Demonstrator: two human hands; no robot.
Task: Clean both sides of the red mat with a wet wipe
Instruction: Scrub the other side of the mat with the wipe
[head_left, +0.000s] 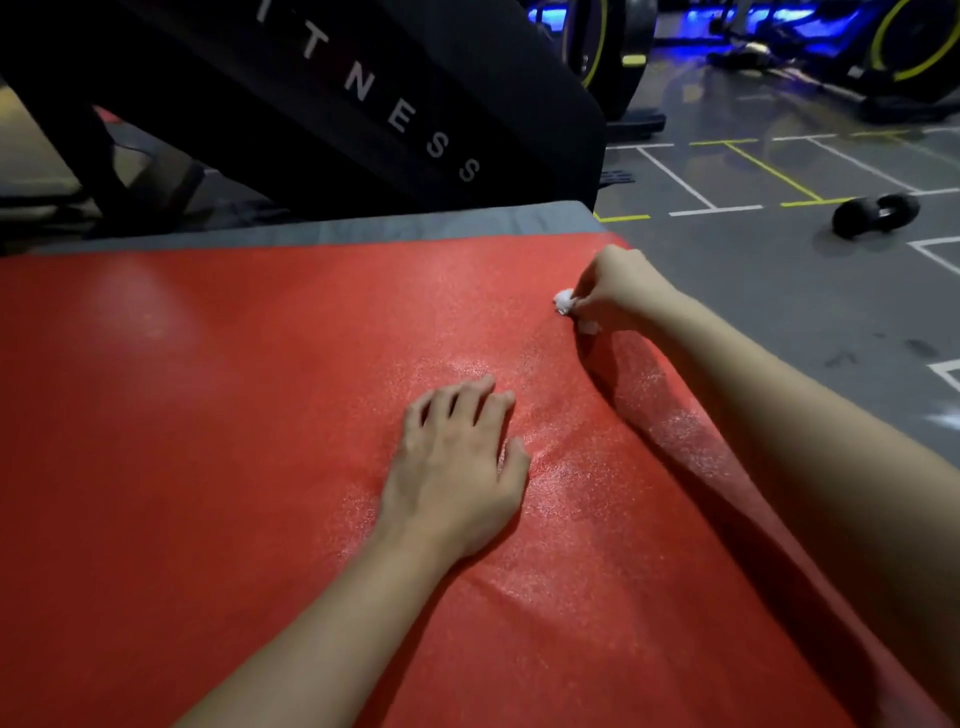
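Observation:
The red mat (234, 441) fills most of the view, lying flat on a grey mat (415, 226) whose far strip shows beyond it. My left hand (457, 462) rests flat on the red mat near its middle, fingers spread. My right hand (610, 291) grips a crumpled white wet wipe (565, 301) and holds it down on the mat close to its far right corner. The red surface around both hands glistens. My right forearm covers part of the mat's right edge.
A black padded machine panel (363, 104) with white lettering stands just behind the mats. A black dumbbell (875, 214) lies on the grey floor (779, 291) at right, among white and yellow floor lines. Exercise bikes (893, 57) stand far back.

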